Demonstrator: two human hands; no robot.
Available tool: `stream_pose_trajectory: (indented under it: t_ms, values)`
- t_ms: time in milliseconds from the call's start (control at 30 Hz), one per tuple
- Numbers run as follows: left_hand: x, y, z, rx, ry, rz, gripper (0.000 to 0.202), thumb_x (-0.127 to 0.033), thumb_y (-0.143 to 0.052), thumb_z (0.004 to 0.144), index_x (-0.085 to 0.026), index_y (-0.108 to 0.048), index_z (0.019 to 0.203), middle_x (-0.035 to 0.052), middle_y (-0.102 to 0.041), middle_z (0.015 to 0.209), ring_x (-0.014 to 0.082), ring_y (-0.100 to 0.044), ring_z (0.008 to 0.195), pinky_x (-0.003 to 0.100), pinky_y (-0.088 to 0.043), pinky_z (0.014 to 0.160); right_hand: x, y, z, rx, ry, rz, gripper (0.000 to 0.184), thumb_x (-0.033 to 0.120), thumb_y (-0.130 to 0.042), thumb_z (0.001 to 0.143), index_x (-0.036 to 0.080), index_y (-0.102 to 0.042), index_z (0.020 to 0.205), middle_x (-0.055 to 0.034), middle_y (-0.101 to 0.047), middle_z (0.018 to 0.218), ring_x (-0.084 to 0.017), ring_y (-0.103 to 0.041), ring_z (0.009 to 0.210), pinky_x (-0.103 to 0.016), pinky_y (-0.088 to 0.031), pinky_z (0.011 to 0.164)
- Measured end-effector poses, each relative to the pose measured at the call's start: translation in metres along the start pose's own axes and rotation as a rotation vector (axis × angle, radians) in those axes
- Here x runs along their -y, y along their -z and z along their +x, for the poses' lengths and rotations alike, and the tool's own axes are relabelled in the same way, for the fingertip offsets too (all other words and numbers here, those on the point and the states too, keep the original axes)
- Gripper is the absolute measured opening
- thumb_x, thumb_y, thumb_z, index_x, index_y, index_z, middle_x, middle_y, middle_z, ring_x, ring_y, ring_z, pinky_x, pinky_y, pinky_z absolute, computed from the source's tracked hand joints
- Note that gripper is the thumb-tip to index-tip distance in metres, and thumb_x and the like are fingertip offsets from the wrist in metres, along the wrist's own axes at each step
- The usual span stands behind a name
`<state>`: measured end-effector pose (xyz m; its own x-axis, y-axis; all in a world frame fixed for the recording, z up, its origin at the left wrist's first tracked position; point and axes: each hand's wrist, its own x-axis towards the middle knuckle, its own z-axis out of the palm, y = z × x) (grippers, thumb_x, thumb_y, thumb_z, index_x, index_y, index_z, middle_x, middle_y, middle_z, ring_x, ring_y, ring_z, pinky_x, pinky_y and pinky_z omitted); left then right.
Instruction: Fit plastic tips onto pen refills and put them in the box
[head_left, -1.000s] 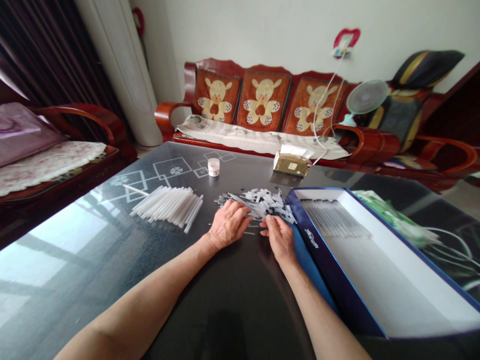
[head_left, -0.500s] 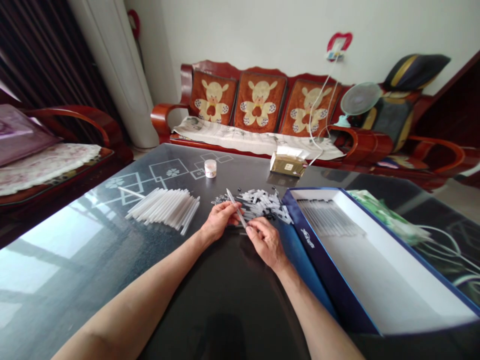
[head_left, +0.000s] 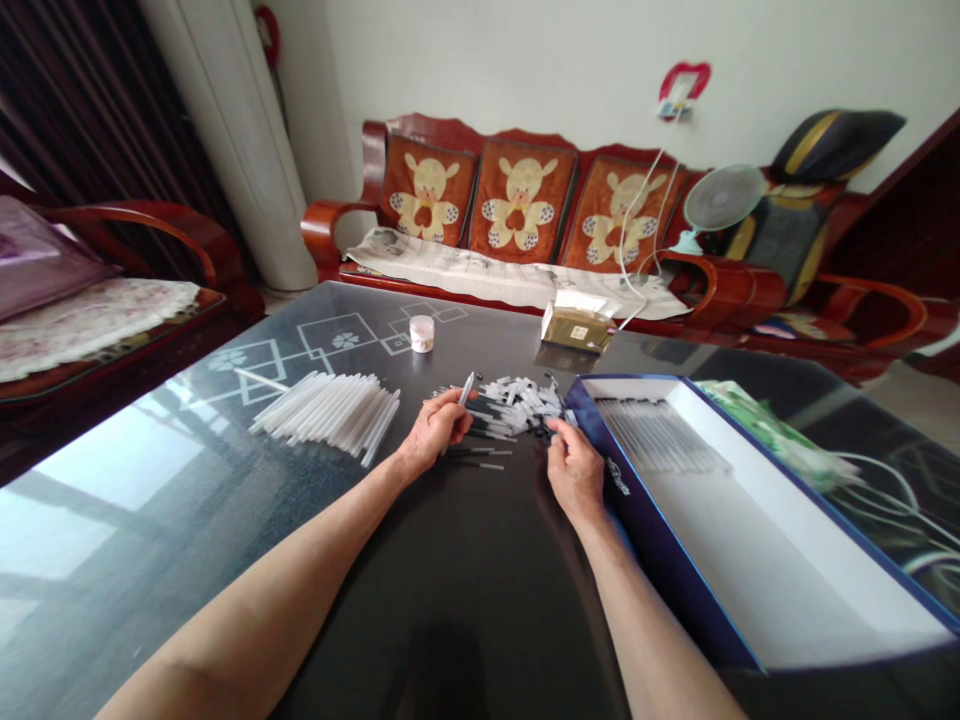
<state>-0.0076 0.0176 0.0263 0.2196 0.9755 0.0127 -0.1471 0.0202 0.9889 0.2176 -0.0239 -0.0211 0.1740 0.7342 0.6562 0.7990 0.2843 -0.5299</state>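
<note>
Slim translucent tube (head_left: 458, 410), dark-tipped at its upper end, is pinched in the left hand (head_left: 433, 432). Its long axis tilts up off the dark glass-topped table (head_left: 450, 620), with the tip pointing away from the person and leaning slightly right. The tube sits just left of a heap of short plastic pieces (head_left: 517, 402), its lower end hidden behind the hand.

Furthest left, a neat bundle of white plastic tubes (head_left: 326, 418) lies on the table, well left of the heap and just beyond the left hand. The left forearm reaches in from the lower left, wrist bent, with the thumb and fingers closed around the tube.

A small white jar (head_left: 421, 333) stands beyond the heap and to its left. A few thin dark-tipped pieces (head_left: 480, 458) lie loose just in front of the heap.

The right hand (head_left: 574, 470) rests palm down at the heap's right edge, fingers lightly curled and fingertips touching the pieces; whether they have hold of any, I cannot tell. A brown packet (head_left: 577, 328) sits beyond the heap. To its right, an open blue-rimmed box (head_left: 645, 520) holds rows of tubes (head_left: 660, 435).
</note>
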Motion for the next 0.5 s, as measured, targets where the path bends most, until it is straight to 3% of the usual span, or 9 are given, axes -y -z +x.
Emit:
stream_pose_trajectory:
  t_ms: [167, 333, 500]
  values:
    - [0.006, 0.008, 0.004, -0.019, -0.078, 0.219, 0.031, -0.029, -0.045, 0.079, -0.015, -0.062, 0.100, -0.0032, -0.057, 0.060, 0.0083, -0.046, 0.045, 0.019, -0.035, 0.044, 0.008, -0.001, -0.001, 0.096, 0.108, 0.026, 0.030, 0.015, -0.044, 0.085, 0.018, -0.065, 0.106, -0.0093, -0.068, 0.108, -0.021, -0.063, 0.103, -0.037, -0.051, 0.094]
    - [0.017, 0.018, 0.003, -0.238, -0.515, 0.885, 0.030, -0.039, -0.045, 0.092, -0.018, -0.066, 0.099, 0.0039, -0.068, 0.081, 0.0135, -0.062, 0.074, 0.022, -0.045, 0.067, 0.010, -0.002, -0.003, 0.180, 0.180, 0.034, 0.031, 0.016, -0.042, 0.088, 0.018, -0.065, 0.109, -0.0096, -0.067, 0.112, -0.021, -0.061, 0.107, -0.039, -0.049, 0.096]
    - [0.026, 0.015, -0.001, -0.122, -0.670, 1.154, 0.029, -0.037, -0.042, 0.096, -0.020, -0.064, 0.103, 0.0045, -0.069, 0.087, 0.0139, -0.065, 0.079, 0.021, -0.047, 0.066, 0.022, -0.002, -0.003, 0.322, 0.238, -0.107, 0.038, 0.017, -0.041, 0.089, 0.019, -0.060, 0.122, -0.0080, -0.057, 0.133, -0.024, -0.049, 0.122, -0.043, -0.041, 0.102]
